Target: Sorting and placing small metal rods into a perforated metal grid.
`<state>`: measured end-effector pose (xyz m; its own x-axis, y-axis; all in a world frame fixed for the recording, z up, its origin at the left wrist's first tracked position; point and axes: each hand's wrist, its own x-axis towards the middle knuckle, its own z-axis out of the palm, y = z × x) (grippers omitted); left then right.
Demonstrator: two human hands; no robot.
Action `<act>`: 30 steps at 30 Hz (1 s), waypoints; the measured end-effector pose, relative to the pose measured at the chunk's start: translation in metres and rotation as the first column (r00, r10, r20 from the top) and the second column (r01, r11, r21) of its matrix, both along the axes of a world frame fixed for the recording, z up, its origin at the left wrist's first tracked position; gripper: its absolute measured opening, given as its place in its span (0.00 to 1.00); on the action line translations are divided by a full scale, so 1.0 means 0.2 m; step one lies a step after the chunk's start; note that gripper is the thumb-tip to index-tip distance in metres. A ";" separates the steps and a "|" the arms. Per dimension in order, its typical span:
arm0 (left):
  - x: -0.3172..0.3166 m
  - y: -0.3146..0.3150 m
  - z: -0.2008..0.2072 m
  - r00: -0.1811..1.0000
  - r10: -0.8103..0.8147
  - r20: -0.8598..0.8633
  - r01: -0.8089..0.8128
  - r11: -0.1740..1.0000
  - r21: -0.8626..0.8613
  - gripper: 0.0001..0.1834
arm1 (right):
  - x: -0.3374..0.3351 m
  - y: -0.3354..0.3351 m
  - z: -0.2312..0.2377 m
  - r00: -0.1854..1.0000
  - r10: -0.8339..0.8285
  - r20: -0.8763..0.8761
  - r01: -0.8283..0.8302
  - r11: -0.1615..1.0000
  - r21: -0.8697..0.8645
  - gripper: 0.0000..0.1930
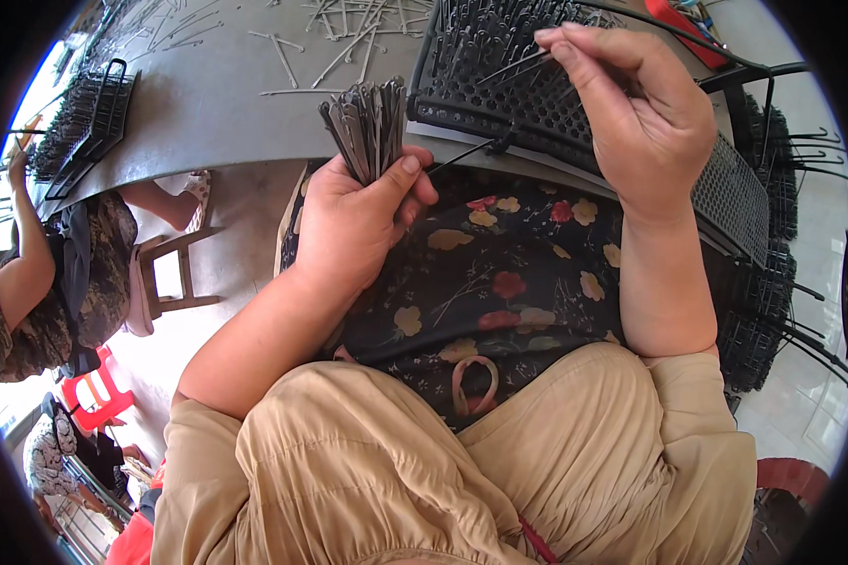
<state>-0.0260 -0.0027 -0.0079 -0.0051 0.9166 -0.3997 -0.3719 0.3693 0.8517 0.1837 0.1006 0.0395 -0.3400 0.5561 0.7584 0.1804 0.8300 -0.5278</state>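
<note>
My left hand [344, 226] is closed around an upright bundle of thin metal rods [369, 127] with small looped or flattened ends. The bundle stands just off the table's near edge, left of a black perforated rack [561, 127]. Many similar pieces stand upright in the rack's holes. Over the rack, my right hand [655, 122] pinches a thin dark rod [516, 66] between thumb and forefinger. The rod slants down to the left; whether its lower end touches the rack or the pieces in it, I cannot tell.
Loose metal rods [358, 38] lie scattered on the grey table [226, 118]. A second filled rack [89, 122] stands at the left, beside another person's arm [30, 245]. More black racks [758, 320] hang or stand at my right. A wooden stool [174, 273] is on the floor.
</note>
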 end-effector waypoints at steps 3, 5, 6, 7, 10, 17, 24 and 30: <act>0.00 0.00 -0.01 1.000 0.004 0.014 -0.004 1.000 0.010 0.06 | -0.12 -0.08 0.15 0.975 -0.157 0.158 0.185 0.966 -0.182 0.09; 0.01 0.00 0.00 1.000 0.001 -0.001 -0.001 1.000 0.007 0.06 | -0.17 -0.04 0.13 0.985 -0.137 0.102 0.157 0.960 -0.233 0.09; 0.01 0.00 0.00 1.000 -0.001 -0.015 0.001 1.000 0.004 0.06 | -0.18 -0.02 0.12 0.992 -0.118 0.045 0.126 0.951 -0.281 0.08; 0.01 0.00 0.00 1.000 -0.003 -0.014 0.003 1.000 0.005 0.06 | -0.17 -0.02 0.13 0.987 -0.128 0.102 0.148 0.961 -0.234 0.09; 0.00 -0.01 0.00 1.000 -0.011 -0.013 0.011 1.000 0.019 0.06 | -0.13 -0.01 0.12 0.967 -0.144 0.209 0.179 0.971 -0.161 0.10; 0.00 0.00 0.00 0.999 -0.010 -0.034 0.010 1.000 0.014 0.06 | -0.16 -0.04 0.11 0.982 -0.169 0.086 0.184 0.961 -0.206 0.09; 0.01 0.00 0.01 0.999 -0.017 -0.037 0.018 1.000 0.011 0.06 | -0.11 0.13 -0.05 0.994 0.079 -0.073 -0.072 0.994 0.085 0.09; 0.00 0.00 -0.01 0.999 -0.009 -0.054 0.009 1.000 0.000 0.06 | -0.12 0.04 0.05 0.987 -0.001 0.163 -0.030 0.982 0.188 0.07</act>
